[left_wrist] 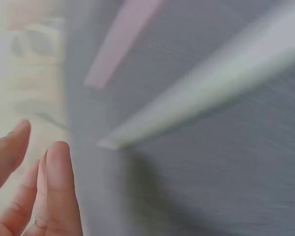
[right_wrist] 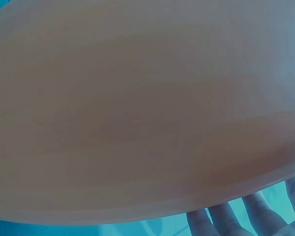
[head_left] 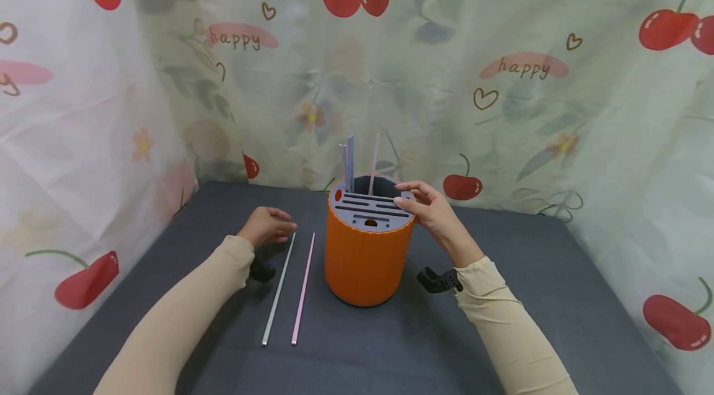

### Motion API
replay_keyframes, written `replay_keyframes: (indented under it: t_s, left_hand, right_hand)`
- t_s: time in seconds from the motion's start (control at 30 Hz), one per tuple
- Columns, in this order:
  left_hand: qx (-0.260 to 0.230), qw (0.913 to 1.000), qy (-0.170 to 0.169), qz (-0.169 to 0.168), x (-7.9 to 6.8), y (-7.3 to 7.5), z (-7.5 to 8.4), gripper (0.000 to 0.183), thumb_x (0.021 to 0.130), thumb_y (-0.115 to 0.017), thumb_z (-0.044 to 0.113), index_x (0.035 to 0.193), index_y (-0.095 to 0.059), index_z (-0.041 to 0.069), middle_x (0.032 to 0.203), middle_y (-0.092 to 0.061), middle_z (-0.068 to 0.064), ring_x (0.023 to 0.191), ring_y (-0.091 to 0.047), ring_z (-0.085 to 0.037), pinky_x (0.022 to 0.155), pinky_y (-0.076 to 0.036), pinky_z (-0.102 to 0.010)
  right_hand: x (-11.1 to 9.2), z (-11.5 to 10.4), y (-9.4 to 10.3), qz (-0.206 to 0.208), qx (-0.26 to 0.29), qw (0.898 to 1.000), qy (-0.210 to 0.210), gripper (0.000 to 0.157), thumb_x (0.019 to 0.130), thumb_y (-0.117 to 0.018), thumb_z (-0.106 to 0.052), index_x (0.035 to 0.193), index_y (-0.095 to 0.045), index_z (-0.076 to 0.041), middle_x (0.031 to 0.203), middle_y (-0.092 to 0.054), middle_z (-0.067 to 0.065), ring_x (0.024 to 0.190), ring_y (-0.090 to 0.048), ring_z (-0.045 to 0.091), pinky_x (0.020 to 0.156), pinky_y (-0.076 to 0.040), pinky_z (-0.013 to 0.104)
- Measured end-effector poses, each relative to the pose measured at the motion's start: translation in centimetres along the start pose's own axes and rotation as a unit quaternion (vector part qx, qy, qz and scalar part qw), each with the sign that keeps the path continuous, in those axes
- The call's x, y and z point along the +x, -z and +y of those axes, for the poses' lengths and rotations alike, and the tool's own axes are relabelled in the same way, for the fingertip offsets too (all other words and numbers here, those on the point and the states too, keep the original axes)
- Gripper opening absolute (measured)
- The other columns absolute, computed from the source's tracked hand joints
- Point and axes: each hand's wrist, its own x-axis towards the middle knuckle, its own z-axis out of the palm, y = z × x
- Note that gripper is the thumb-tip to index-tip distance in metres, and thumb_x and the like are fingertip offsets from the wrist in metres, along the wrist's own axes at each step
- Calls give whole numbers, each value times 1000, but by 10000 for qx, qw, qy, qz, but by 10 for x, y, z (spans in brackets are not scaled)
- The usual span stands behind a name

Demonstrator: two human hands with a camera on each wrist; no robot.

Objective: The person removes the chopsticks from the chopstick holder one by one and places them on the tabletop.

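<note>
An orange utensil holder with a grey slotted top stands upright on the table. My right hand holds its upper right rim, thumb and forefinger over the top edge; in the right wrist view the holder's side fills most of the picture. Several bluish chopsticks and a pink chopstick stick up from the rear opening. Left of the holder, a pale green chopstick and another pink chopstick lie side by side. My left hand, fingers loosely bent, hovers by the pale green one's far end, holding nothing.
A dark grey cloth covers the table. Close behind it and along both sides hangs a pale curtain printed with cherries and flowers. A black wrist strap is on the right wrist.
</note>
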Motion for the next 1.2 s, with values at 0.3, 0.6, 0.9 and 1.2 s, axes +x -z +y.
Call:
replay_keyframes:
  t_s: [0.3,0.6,0.9,1.2]
  left_hand:
    - [-1269,9750,-1716,-611,-48,-4,109,41,92,-67,16,130,-56,4,116,-60,-12,96,-66,-14,92,-56,-33]
    - [-1655,9544,-2354,-788,-75,-30,152,31,88,-70,7,118,-62,2,103,-63,-3,95,-66,-14,90,-56,-31]
    - [-1755,9558,-2115,-1044,-71,-40,148,20,90,-65,2,110,-63,3,100,-65,-3,90,-68,-12,90,-56,-32]
    - [-1566,9551,-2248,-1125,-70,-45,149,16,93,-62,2,109,-60,1,98,-63,-3,88,-68,-13,89,-57,-34]
  right_hand:
    - [-1,1,1,6,-69,9999,75,31,93,-66,-17,123,-57,-13,138,-48,14,106,-57,17,88,-53,25]
    - [-1,-1,0,-2,7,10000,89,29,94,-65,-15,121,-57,-12,138,-47,15,107,-56,17,87,-54,25]
    - [1,1,0,-9,-68,10000,40,33,93,-66,-17,124,-56,-11,141,-46,16,110,-53,19,89,-53,26]
    - [0,1,1,32,-56,10000,14,31,93,-66,-17,122,-57,-12,141,-46,13,117,-49,24,92,-51,28]
